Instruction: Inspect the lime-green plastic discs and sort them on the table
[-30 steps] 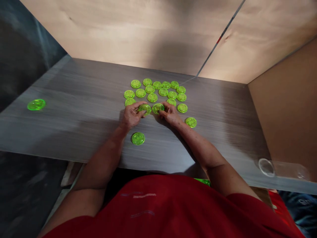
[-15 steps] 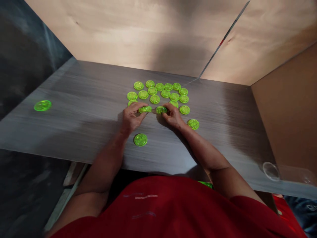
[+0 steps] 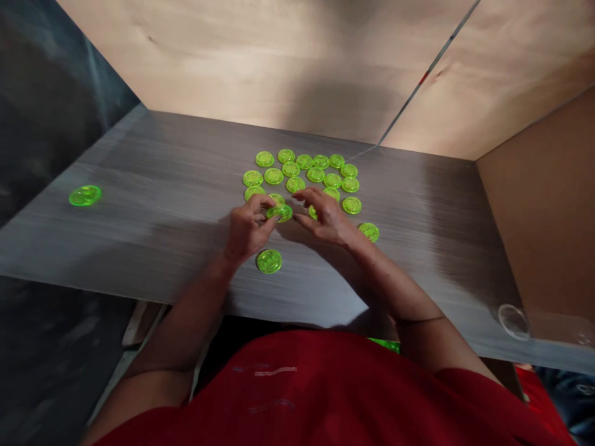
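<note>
Between the thumb and fingers of my left hand (image 3: 251, 228) is a translucent green plastic disc (image 3: 280, 214), tilted just above the table. Another green disc (image 3: 276, 199) lies right behind it, partly covered. My right hand (image 3: 328, 218) is open, thumb and fingers apart, with nothing gripped. Below its palm a further disc (image 3: 313, 212) shows only in part. Beyond both hands, several matching discs (image 3: 295, 184) lie flat in loose rows. One single disc (image 3: 269, 261) rests nearer to me, between my forearms.
The grey wood-grain table (image 3: 186, 161) ends at a plywood panel (image 3: 223, 68) behind and a brown side panel (image 3: 548, 204) on the right. A lone green disc (image 3: 85, 196) lies far left. A clear round plastic piece (image 3: 514, 322) sits near the front right edge.
My right hand has let go of its disc and its fingers have spread. My left hand still holds a disc, now a little lower and tilted. The view has shifted slightly.
</note>
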`<move>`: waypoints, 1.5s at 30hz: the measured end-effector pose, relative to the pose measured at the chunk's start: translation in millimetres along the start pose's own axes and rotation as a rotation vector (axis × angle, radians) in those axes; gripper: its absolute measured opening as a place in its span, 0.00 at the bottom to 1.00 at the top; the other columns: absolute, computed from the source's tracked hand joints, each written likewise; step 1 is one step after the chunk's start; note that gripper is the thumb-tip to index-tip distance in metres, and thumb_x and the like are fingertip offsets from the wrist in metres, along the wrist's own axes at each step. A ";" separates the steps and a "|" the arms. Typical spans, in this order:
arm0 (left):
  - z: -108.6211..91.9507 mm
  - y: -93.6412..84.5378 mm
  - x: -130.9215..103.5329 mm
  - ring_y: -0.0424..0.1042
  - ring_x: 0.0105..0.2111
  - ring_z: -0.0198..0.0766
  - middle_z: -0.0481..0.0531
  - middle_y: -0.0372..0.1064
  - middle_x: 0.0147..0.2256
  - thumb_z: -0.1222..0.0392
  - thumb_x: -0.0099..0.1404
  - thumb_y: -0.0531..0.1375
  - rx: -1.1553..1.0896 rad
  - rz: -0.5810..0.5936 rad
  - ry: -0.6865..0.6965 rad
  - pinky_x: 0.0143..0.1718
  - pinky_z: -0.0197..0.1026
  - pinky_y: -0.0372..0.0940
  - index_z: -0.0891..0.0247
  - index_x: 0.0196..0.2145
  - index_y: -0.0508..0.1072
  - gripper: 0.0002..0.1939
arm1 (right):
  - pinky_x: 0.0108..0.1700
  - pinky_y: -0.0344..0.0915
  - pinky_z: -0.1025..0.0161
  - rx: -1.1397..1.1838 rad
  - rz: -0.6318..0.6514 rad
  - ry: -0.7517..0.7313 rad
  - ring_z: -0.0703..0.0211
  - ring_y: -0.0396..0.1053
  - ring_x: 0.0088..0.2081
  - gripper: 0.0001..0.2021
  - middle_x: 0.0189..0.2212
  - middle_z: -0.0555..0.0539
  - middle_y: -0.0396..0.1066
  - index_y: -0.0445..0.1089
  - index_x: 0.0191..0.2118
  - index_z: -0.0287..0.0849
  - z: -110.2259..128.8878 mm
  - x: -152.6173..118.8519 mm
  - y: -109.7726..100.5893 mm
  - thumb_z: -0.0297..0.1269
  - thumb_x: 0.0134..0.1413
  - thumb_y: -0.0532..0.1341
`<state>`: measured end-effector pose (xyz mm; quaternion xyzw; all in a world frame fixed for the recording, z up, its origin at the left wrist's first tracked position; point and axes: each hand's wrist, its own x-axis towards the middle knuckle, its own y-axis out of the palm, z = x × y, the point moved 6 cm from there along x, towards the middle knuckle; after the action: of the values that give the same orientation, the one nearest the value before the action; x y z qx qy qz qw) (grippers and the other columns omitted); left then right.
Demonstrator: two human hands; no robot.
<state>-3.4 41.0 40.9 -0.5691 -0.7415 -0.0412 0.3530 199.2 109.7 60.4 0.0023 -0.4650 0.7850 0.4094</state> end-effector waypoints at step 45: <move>5.1 16.4 -4.4 0.86 0.45 0.43 0.53 0.85 0.46 0.49 0.75 0.69 0.065 0.036 -0.011 0.44 0.41 0.84 0.56 0.46 0.80 0.10 | 0.51 0.72 0.53 0.099 -0.063 0.007 0.50 0.73 0.48 0.09 0.47 0.43 0.74 0.76 0.50 0.46 1.3 1.8 27.8 0.30 0.65 0.66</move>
<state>9.0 45.5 29.0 -0.5708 -0.7341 -0.0076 0.3678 179.7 103.5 41.6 0.0346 -0.4240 0.7936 0.4350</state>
